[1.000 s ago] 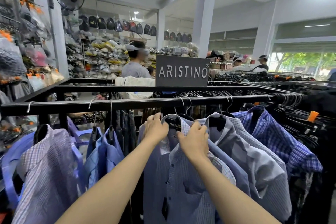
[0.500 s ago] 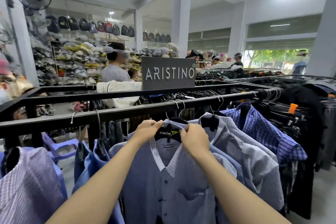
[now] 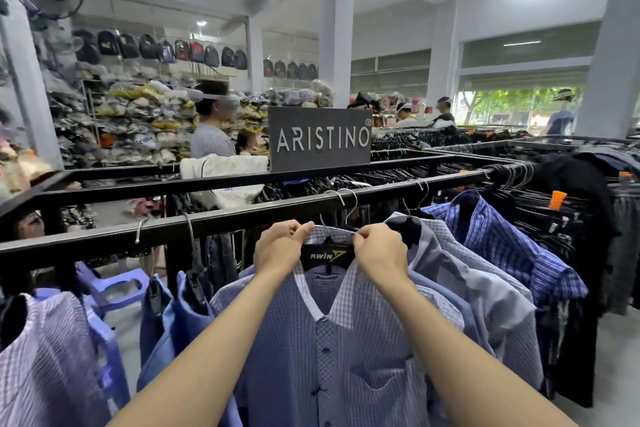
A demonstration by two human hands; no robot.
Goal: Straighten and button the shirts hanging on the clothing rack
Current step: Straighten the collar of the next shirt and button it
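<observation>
- At the rack rail (image 3: pixel 242 215), centre, the checked shirt (image 3: pixel 332 350) hangs on its hanger (image 3: pixel 325 255); we pinch the collar with left hand (image 3: pixel 280 248) and right hand (image 3: pixel 381 251), fingers curled tight.
- Risk: uneven pull could slide the shirt off the hanger.
- Risk: tugging may unhook the hanger.

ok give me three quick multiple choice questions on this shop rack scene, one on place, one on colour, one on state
1. Where do both hands hold the checked shirt?
A. collar
B. hem
C. pocket

2. What colour is the hanger in that shirt?
A. white
B. black
C. red

3. The shirt's top at the neck is
A. buttoned shut
B. open
C. covered by a tie

Answers: 1 A, the left hand and right hand pinch the collar near the rail. 2 B, black with a yellow logo. 3 B, the collar spreads in a V.
</observation>
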